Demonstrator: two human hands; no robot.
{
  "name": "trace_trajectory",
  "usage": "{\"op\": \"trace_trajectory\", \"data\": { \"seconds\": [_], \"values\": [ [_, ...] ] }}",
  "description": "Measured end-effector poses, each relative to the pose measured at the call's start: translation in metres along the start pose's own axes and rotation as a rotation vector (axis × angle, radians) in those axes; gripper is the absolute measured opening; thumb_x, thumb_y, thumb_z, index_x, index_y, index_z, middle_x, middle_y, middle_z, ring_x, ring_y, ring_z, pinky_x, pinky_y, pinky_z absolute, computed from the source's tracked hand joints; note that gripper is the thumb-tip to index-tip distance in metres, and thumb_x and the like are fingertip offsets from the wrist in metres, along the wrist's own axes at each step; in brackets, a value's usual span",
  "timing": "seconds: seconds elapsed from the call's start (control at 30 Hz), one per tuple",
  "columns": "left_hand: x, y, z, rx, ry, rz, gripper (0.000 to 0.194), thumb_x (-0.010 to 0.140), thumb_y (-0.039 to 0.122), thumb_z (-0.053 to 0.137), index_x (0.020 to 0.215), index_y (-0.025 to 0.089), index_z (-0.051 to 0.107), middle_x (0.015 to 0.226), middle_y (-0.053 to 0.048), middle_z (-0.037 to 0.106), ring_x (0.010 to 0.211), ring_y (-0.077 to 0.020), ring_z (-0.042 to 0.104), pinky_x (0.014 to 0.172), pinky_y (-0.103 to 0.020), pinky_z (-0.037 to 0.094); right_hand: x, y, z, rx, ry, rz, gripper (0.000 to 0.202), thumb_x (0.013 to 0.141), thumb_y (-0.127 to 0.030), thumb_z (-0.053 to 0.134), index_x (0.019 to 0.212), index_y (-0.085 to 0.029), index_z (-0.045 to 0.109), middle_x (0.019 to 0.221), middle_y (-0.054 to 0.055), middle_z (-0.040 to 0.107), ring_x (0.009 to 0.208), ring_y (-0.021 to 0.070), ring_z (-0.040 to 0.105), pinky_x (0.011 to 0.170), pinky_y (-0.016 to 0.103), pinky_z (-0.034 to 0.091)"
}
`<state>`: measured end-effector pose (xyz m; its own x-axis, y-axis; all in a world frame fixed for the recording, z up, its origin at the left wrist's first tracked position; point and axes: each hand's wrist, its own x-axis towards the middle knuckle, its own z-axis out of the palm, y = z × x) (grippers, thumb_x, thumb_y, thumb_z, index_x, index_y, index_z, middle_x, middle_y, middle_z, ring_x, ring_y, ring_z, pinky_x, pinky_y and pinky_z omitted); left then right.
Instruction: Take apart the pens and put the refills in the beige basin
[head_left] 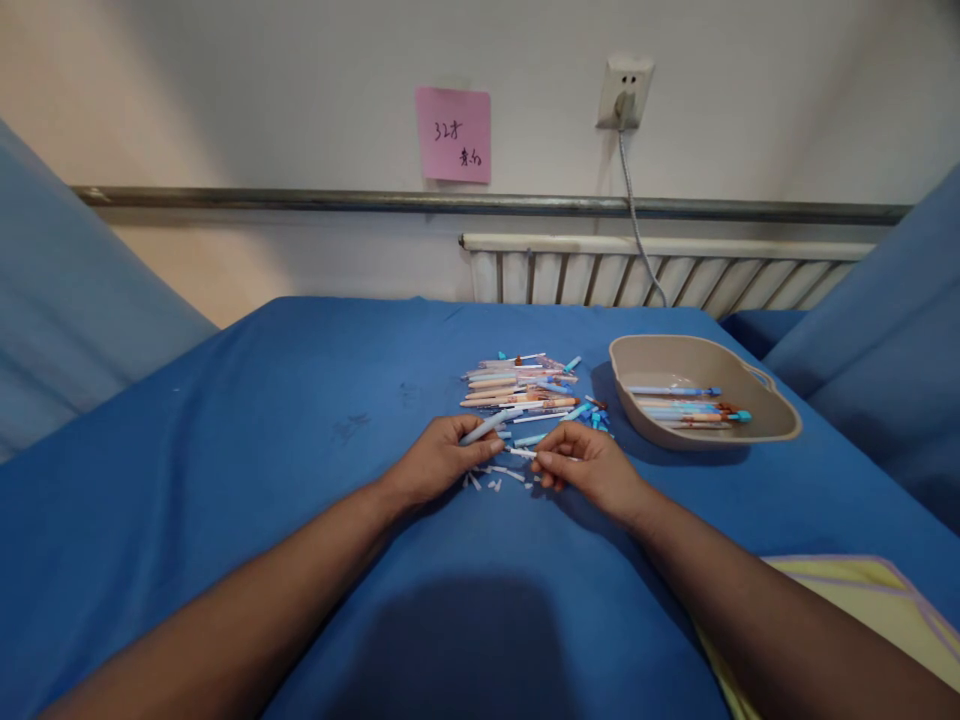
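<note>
My left hand is closed around a pale blue pen barrel, which points up and to the right. Close beside it, my right hand pinches a thin white pen refill between thumb and fingers, its tip toward the left hand. Behind both hands lies a pile of pens and pen parts in orange, white and blue. Small blue pieces sit at the pile's right side. Several small white bits are scattered on the blue cloth just in front of the hands.
On the right stands a beige basket with several pens inside. A yellow cloth lies at the lower right on the blue tablecloth. Behind are a radiator, a metal rail, a pink note and a plugged-in cable. Blue curtains hang at both sides.
</note>
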<state>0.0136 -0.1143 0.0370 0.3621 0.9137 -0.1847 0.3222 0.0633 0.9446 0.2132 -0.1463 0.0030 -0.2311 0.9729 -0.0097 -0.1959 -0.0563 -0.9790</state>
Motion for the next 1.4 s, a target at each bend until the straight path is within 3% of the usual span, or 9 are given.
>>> {"op": "trace_trajectory", "data": {
  "seconds": [0.17,0.3,0.5,0.6,0.7,0.9,1.23,1.4],
  "values": [
    [0.000,0.000,0.001,0.003,-0.025,0.005,0.034,0.068,0.044,0.068,0.075,0.012,0.059,0.058,0.004,0.046,0.052,-0.0072,0.037,0.050,-0.021,0.027,-0.004,0.004,0.003,-0.095,-0.156,-0.068,0.024,0.081,-0.034,0.058,0.100,-0.019,0.058,0.070,-0.001,0.065,0.045,0.0065,0.048,0.044,0.019,0.037],
    [-0.001,-0.001,0.004,-0.031,-0.034,-0.001,0.035,0.068,0.045,0.068,0.076,0.012,0.059,0.057,0.005,0.045,0.050,-0.0065,0.035,0.049,-0.020,0.026,-0.007,0.002,0.006,-0.292,-0.203,-0.156,0.029,0.087,-0.028,0.049,0.114,-0.022,0.057,0.070,-0.002,0.062,0.047,0.0068,0.046,0.047,0.020,0.037],
    [0.000,0.001,-0.003,-0.025,-0.011,0.028,0.041,0.073,0.050,0.062,0.089,0.013,0.062,0.061,0.002,0.050,0.051,-0.0084,0.038,0.049,-0.022,0.028,-0.007,0.000,0.006,-0.357,-0.091,-0.181,0.029,0.085,-0.028,0.050,0.110,-0.025,0.064,0.065,-0.003,0.058,0.049,0.0082,0.045,0.048,0.020,0.034],
    [0.003,0.004,-0.015,0.101,-0.026,0.073,0.048,0.083,0.056,0.045,0.093,0.013,0.065,0.059,0.001,0.048,0.052,-0.0103,0.037,0.049,-0.023,0.028,-0.006,-0.001,0.004,-0.269,-0.044,-0.145,0.029,0.084,-0.031,0.051,0.110,-0.024,0.064,0.063,-0.003,0.056,0.046,0.0076,0.042,0.045,0.020,0.033],
    [0.004,0.006,-0.023,0.256,-0.055,0.162,0.051,0.088,0.054,0.035,0.091,0.014,0.066,0.070,-0.004,0.057,0.063,-0.0141,0.046,0.057,-0.024,0.035,-0.005,-0.002,0.001,-0.205,-0.038,-0.127,0.030,0.083,-0.032,0.052,0.109,-0.023,0.063,0.062,-0.004,0.055,0.044,0.0071,0.041,0.043,0.020,0.032],
    [0.002,0.006,-0.024,0.501,-0.096,0.274,0.044,0.089,0.049,0.038,0.073,0.015,0.061,0.071,-0.001,0.055,0.069,-0.0149,0.049,0.063,-0.023,0.037,-0.005,-0.004,-0.002,-0.187,-0.057,-0.116,0.030,0.081,-0.033,0.055,0.108,-0.022,0.064,0.060,-0.004,0.056,0.043,0.0069,0.042,0.043,0.020,0.033],
    [0.000,0.006,-0.022,0.482,-0.240,0.325,0.033,0.089,0.041,0.044,0.092,0.016,0.066,0.083,-0.003,0.062,0.078,-0.0149,0.054,0.074,-0.025,0.041,-0.007,-0.004,-0.004,-0.249,-0.143,-0.092,0.026,0.082,-0.029,0.054,0.103,-0.020,0.065,0.061,-0.003,0.057,0.044,0.0060,0.040,0.043,0.018,0.031],
    [-0.003,0.006,-0.015,0.438,-0.349,0.331,0.032,0.088,0.039,0.046,0.096,0.016,0.066,0.080,-0.002,0.060,0.071,-0.0122,0.053,0.068,-0.022,0.041,-0.007,-0.007,-0.003,-0.305,-0.120,-0.073,0.015,0.078,-0.030,0.058,0.083,-0.019,0.066,0.058,-0.003,0.058,0.043,0.0063,0.040,0.043,0.019,0.030]
  ]
}}
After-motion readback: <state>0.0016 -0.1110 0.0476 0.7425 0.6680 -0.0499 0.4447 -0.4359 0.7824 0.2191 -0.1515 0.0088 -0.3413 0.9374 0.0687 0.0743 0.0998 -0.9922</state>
